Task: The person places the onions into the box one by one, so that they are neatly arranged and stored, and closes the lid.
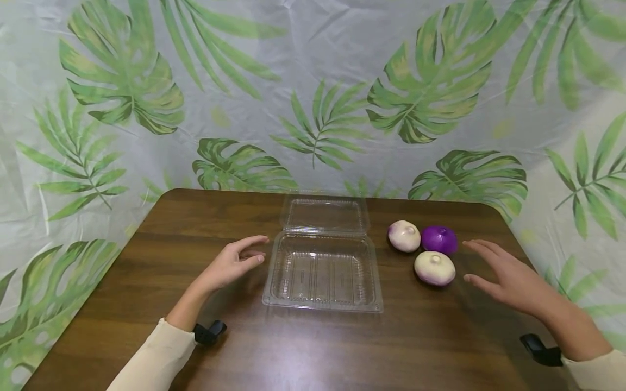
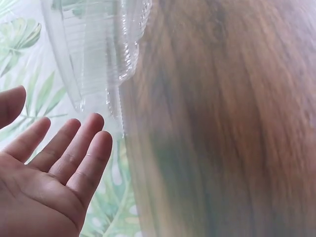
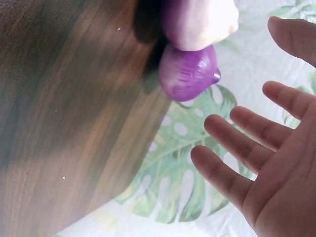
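Observation:
A clear plastic clamshell container (image 1: 320, 271) lies opened on the table, its lid (image 1: 325, 214) folded back toward the rear edge. My left hand (image 1: 235, 265) hovers just left of the container, fingers relaxed and holding nothing; its palm (image 2: 44, 190) shows in the left wrist view. Grouped to the right of the container are a purple onion (image 1: 439, 240) and two white, turnip-like vegetables with purple tinges, one at the rear (image 1: 404, 237) and one in front (image 1: 434, 268). Beside this group, on its right, my right hand (image 1: 508, 279) has its fingers spread and nothing in them.
The dark brown wooden table (image 1: 313, 347) has rounded rear corners. Behind it and at both sides hangs a pale curtain (image 1: 323, 54) printed with green leaves. A black band (image 1: 209, 332) sits on the left wrist and another (image 1: 540, 350) on the right.

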A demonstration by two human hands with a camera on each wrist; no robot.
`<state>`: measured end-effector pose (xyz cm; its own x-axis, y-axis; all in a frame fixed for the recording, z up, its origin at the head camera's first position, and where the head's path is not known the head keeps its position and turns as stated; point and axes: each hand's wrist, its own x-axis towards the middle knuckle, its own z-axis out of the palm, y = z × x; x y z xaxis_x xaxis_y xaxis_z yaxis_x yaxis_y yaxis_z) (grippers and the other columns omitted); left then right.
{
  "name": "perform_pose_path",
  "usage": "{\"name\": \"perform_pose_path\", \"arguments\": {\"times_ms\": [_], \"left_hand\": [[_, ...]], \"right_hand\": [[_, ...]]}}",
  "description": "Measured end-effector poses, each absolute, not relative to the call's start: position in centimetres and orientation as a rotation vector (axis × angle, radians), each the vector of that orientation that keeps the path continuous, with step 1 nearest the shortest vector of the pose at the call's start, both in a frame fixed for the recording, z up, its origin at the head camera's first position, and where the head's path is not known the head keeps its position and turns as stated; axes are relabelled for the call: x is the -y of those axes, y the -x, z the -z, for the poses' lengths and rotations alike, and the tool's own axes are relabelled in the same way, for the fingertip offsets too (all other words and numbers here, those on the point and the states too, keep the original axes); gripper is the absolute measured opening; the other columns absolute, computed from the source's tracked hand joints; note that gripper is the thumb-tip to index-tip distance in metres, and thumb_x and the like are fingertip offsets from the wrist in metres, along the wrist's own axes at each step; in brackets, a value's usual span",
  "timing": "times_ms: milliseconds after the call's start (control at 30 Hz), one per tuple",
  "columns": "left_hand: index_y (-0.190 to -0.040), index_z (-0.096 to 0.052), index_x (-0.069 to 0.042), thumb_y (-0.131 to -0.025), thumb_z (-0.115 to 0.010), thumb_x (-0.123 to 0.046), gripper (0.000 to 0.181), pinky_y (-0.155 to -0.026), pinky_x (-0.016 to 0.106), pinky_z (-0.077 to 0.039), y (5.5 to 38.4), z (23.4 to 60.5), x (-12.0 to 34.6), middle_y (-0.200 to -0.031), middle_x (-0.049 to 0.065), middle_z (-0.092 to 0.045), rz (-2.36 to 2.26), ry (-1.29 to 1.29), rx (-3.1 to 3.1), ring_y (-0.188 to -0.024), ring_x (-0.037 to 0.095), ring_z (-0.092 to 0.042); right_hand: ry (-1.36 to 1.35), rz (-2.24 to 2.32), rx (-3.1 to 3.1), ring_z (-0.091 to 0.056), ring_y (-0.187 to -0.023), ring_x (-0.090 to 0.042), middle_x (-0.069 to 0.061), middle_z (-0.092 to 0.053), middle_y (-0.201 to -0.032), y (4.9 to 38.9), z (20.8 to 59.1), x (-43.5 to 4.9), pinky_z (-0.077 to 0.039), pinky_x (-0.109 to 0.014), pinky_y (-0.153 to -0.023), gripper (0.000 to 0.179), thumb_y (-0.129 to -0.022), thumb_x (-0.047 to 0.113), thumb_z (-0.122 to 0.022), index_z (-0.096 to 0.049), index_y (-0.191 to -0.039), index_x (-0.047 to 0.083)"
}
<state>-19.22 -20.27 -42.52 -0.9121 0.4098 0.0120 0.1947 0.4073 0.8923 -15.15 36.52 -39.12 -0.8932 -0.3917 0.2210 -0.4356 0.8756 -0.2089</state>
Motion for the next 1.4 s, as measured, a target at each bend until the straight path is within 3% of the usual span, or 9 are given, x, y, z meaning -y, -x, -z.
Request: {"name": "perform_pose_path", "arguments": {"times_ms": [167,367,667,1067,1167,1267,1400], "left_hand": [[-0.148,-0.039,0.006,-0.098,-0.057,-0.007,0.054,-0.099,0.036,-0.055,19.7,43.2,19.7,-0.152,0.027,-0.041,-1.566,-0.564,-2.398,-0.128,0.045,-0.056],[-0.151,-0.031,0.006,-0.097,-0.058,-0.006,0.061,-0.092,0.022,-0.054,20.0,44.3,18.9,-0.157,0.03,-0.03,-1.665,-0.553,-2.244,-0.132,0.05,-0.048],[-0.154,-0.027,0.002,-0.095,-0.056,0.001,0.066,-0.093,0.035,-0.058,20.2,45.0,17.9,-0.161,0.027,-0.024,-1.867,-0.429,-2.072,-0.14,0.051,-0.037],[-0.152,-0.03,0.004,-0.094,-0.054,0.003,0.064,-0.099,0.041,-0.055,20.1,45.6,17.2,-0.161,0.027,-0.025,-1.962,-0.428,-1.97,-0.144,0.049,-0.033],[-0.152,-0.03,0.005,-0.093,-0.053,0.004,0.063,-0.097,0.036,-0.056,20.0,45.7,17.1,-0.161,0.027,-0.026,-1.978,-0.423,-1.966,-0.142,0.044,-0.039],[-0.151,-0.032,0.005,-0.093,-0.053,0.005,0.063,-0.093,0.029,-0.057,20.0,45.6,17.0,-0.16,0.026,-0.027,-1.991,-0.41,-1.967,-0.128,0.028,-0.054],[-0.151,-0.032,0.006,-0.092,-0.053,0.006,0.063,-0.09,0.026,-0.057,19.9,45.4,16.9,-0.16,0.026,-0.028,-2.009,-0.4,-1.966,-0.113,0.013,-0.058]], "right_hand": [[-0.639,-0.409,2.872,-0.051,-0.121,-0.047,-0.026,-0.05,-0.138,15.1,39.2,-36.6,-0.045,-0.06,-0.087,0.071,-0.083,0.026,-0.078,-0.046,-0.142,0.003],[-0.639,-0.437,2.889,-0.05,-0.122,-0.05,-0.028,-0.048,-0.139,15.2,39.6,-36.6,-0.045,-0.063,-0.087,0.07,-0.085,0.027,-0.077,-0.046,-0.141,0.001],[-0.635,-0.472,2.902,-0.049,-0.122,-0.049,-0.028,-0.048,-0.139,15.6,39.9,-36.5,-0.045,-0.064,-0.088,0.068,-0.086,0.027,-0.076,-0.047,-0.141,0.0],[-0.609,-0.517,2.963,-0.048,-0.123,-0.052,-0.029,-0.045,-0.141,15.7,40.8,-36.4,-0.045,-0.066,-0.089,0.068,-0.088,0.029,-0.074,-0.044,-0.143,0.001],[-0.619,-0.518,2.949,-0.049,-0.123,-0.05,-0.029,-0.046,-0.14,15.7,40.9,-36.4,-0.045,-0.065,-0.089,0.067,-0.087,0.028,-0.074,-0.045,-0.142,0.0],[-0.627,-0.518,2.939,-0.05,-0.122,-0.049,-0.029,-0.046,-0.14,15.8,40.8,-36.4,-0.045,-0.064,-0.089,0.067,-0.087,0.027,-0.074,-0.046,-0.141,0.0],[-0.637,-0.532,2.937,-0.052,-0.12,-0.049,-0.029,-0.047,-0.14,15.9,40.8,-36.3,-0.046,-0.064,-0.088,0.067,-0.088,0.027,-0.074,-0.046,-0.141,-0.001]]}}
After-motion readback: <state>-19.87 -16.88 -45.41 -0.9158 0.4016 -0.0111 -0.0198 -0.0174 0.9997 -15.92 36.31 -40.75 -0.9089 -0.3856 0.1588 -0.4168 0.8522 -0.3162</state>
